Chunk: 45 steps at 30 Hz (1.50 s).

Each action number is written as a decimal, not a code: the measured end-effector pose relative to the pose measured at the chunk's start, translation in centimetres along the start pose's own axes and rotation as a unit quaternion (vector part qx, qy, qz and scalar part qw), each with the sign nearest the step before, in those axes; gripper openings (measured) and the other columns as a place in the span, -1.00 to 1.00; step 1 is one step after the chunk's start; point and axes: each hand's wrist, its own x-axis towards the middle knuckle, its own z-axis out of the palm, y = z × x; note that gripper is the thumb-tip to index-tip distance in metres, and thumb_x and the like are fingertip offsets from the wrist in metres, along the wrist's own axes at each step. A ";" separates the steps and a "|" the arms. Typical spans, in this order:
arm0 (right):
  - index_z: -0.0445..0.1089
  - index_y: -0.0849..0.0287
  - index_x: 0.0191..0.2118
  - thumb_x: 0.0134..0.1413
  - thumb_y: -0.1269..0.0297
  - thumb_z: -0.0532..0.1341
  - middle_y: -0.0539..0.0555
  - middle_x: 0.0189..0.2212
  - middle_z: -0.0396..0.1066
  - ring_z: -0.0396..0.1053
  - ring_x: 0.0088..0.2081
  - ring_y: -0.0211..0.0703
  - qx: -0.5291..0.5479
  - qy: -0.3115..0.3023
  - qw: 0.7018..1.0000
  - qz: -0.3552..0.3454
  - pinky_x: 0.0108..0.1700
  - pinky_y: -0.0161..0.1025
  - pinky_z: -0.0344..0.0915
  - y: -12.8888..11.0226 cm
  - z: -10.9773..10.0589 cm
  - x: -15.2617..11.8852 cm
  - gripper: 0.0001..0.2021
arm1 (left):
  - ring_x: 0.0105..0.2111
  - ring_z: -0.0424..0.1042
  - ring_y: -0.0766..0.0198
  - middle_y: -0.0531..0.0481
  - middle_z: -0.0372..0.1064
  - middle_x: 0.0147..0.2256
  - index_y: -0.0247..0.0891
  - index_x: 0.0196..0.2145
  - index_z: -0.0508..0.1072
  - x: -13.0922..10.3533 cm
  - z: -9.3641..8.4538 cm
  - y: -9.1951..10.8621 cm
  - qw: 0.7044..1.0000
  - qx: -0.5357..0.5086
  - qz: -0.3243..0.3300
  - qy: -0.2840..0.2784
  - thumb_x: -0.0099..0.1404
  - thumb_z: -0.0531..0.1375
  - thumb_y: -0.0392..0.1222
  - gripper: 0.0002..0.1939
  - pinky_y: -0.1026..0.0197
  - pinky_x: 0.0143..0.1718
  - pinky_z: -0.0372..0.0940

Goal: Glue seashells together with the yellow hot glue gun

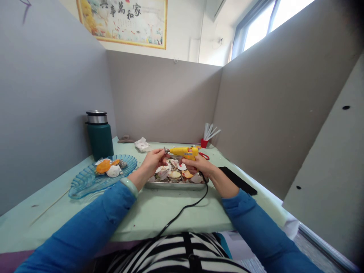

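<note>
My right hand (198,165) is wrapped round the handle of a yellow hot glue gun (183,151), whose nozzle points left. A black cord (186,207) runs from its grip down over the table's front edge. Close to the nozzle, my left hand (153,162) pinches a small dark item (166,150), too small to name. Both hands are above a metal tray (176,185) full of seashells (174,174). To the left, a blue shell-shaped glass plate (85,184) bears orange and white shells (103,166).
A green flask (100,138) stands behind the plate. A thin stick (51,206) lies at left. Farther back are crumpled white paper (141,144), a red cup (204,143) of glue sticks (209,131) and red-handled scissors (204,156). A black flat object (238,180) lies right. Grey partitions (165,98) enclose the table.
</note>
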 end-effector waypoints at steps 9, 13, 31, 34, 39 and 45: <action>0.33 0.22 -0.28 -0.03 -0.03 0.25 -0.18 -0.71 -0.06 -0.09 -0.69 -0.45 -0.017 0.011 1.000 -0.014 -0.64 -0.39 -0.09 0.1 -0.1 0.0 -0.62 | -0.70 0.22 0.49 -0.04 0.39 -0.47 -0.39 -0.40 0.40 -0.1 0.0 0.1 0.999 0.027 -0.005 -0.023 0.16 0.20 -0.24 -0.88 0.31 -0.61 0.31; 0.33 0.21 -0.29 -0.03 -0.07 0.22 -0.16 -0.71 -0.04 -0.07 -0.68 -0.42 -0.049 0.052 0.997 -0.027 -0.62 -0.36 -0.06 0.1 -0.3 0.3 -0.60 | -0.70 0.22 0.48 -0.03 0.39 -0.48 -0.38 -0.41 0.39 -0.3 0.2 0.2 0.999 0.040 -0.013 -0.006 0.15 0.20 -0.24 -0.88 0.30 -0.62 0.31; 0.37 0.15 -0.11 0.05 0.01 0.12 0.13 -0.22 0.46 0.38 -0.28 -0.05 -0.654 0.066 0.752 0.046 -0.38 -0.30 0.09 0.5 1.0 0.4 -0.62 | -0.69 0.21 0.49 -0.05 0.38 -0.45 -0.41 -0.38 0.41 -0.3 0.0 -0.1 0.997 0.042 -0.023 -0.065 0.14 0.22 -0.18 -0.81 0.31 -0.59 0.29; 0.39 0.12 -0.12 -0.01 -0.06 0.16 0.11 -0.23 0.46 0.39 -0.26 -0.04 -0.656 0.058 0.750 0.056 -0.39 -0.31 0.10 0.3 0.6 0.2 -0.58 | -0.69 0.22 0.49 -0.06 0.39 -0.44 -0.42 -0.35 0.43 -0.4 0.1 -0.1 0.994 0.046 -0.031 -0.098 0.14 0.24 -0.17 -0.78 0.31 -0.59 0.28; 0.44 0.15 -0.16 0.00 -0.10 0.16 0.09 -0.36 0.46 0.35 -0.36 -0.15 -0.604 0.103 0.790 -0.012 -0.38 -0.32 0.12 -0.6 -0.3 0.0 -0.56 | -0.69 0.24 0.49 -0.04 0.38 -0.44 -0.41 -0.32 0.44 -0.7 0.2 0.0 0.988 0.049 -0.040 -0.142 0.11 0.26 -0.14 -0.74 0.31 -0.58 0.27; 0.38 0.19 -0.07 0.18 0.17 0.07 0.06 -0.36 0.41 0.29 -0.42 -0.29 -0.411 0.182 0.866 -0.221 -0.32 -0.33 0.19 -1.4 1.0 0.4 -0.70 | -0.67 0.22 0.49 -0.05 0.38 -0.43 -0.41 -0.32 0.44 -1.2 0.4 0.0 0.976 0.109 -0.055 -0.181 0.08 0.27 -0.06 -0.67 0.27 -0.56 0.30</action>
